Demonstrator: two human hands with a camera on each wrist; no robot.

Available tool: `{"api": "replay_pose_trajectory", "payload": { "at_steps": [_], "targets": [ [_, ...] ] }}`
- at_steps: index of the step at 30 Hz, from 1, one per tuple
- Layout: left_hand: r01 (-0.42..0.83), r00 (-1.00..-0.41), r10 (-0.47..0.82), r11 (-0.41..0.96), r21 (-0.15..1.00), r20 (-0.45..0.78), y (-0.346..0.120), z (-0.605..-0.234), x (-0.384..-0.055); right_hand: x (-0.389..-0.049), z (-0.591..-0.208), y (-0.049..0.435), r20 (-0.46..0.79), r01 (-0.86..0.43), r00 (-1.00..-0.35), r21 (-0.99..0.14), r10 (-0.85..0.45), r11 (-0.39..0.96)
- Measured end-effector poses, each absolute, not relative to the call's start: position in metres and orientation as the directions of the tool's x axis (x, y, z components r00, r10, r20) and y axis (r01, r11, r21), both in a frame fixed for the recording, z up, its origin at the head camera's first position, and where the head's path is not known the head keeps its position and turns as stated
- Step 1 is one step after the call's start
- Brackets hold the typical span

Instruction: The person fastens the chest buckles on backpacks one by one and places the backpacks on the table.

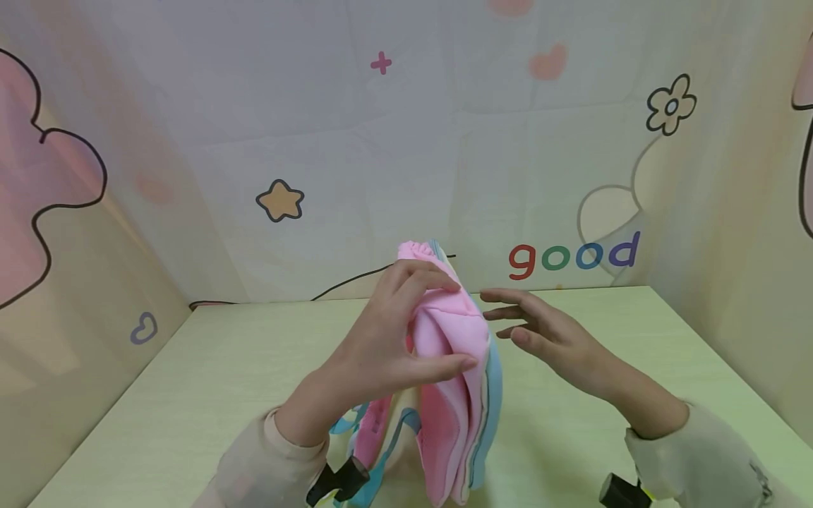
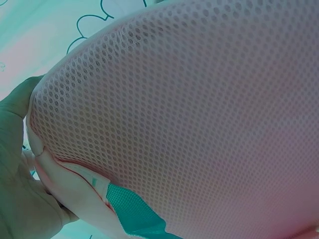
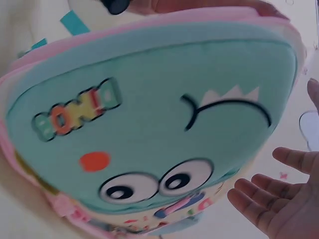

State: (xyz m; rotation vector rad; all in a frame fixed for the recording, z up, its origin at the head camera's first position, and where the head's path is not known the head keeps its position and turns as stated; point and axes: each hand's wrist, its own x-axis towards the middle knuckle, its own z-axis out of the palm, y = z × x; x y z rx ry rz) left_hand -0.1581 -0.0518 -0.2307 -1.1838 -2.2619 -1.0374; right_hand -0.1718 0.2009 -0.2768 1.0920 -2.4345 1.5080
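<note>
A child's pink backpack (image 1: 466, 333) stands edge-on in the middle of the table in the head view. My left hand (image 1: 381, 335) grips its side, fingers over the far part and thumb across the near part. The left wrist view shows its mesh back panel (image 2: 174, 99) and a teal strap (image 2: 134, 211) close up. On the front, a light-blue panel (image 3: 149, 84) carries cartoon eyes, lettering and an orange spot in the right wrist view. My right hand (image 1: 559, 342) is held just right of the backpack, fingers spread and relaxed, holding nothing.
The pale table (image 1: 209, 395) extends on both sides of the backpack. Behind it hangs a printed cloth backdrop (image 1: 406, 176) with a star, a flower and the word "good". Cloth walls enclose the left and right sides. Blue straps (image 1: 381, 469) hang near the left wrist.
</note>
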Motion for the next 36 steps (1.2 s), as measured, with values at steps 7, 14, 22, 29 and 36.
{"api": "replay_pose_trajectory", "payload": {
  "at_steps": [7, 14, 22, 29, 36],
  "targets": [
    [0.829, -0.559, 0.532, 0.349, 0.436, 0.636, -0.047, -0.231, -0.157, -0.167, -0.250, 0.188, 0.484, -0.682, -0.671, -0.700, -0.563, 0.211],
    [0.849, -0.528, 0.513, 0.336, 0.408, 0.677, -0.045, -0.233, -0.158, -0.166, -0.240, 0.178, 0.524, -0.740, -0.622, -0.636, -0.582, 0.218],
    [0.867, -0.498, 0.510, 0.319, 0.384, 0.702, -0.045, -0.232, -0.158, -0.164, -0.238, 0.176, 0.478, -0.727, -0.655, -0.609, -0.585, 0.316],
    [0.899, -0.436, 0.506, 0.277, 0.338, 0.744, -0.048, -0.235, -0.157, -0.165, -0.240, 0.178, 0.494, -0.740, -0.644, -0.597, -0.584, 0.310],
    [0.913, -0.405, 0.481, 0.250, 0.321, 0.777, -0.053, -0.241, -0.157, -0.165, -0.241, 0.183, 0.489, -0.732, -0.659, -0.592, -0.571, 0.338]
  ]
}}
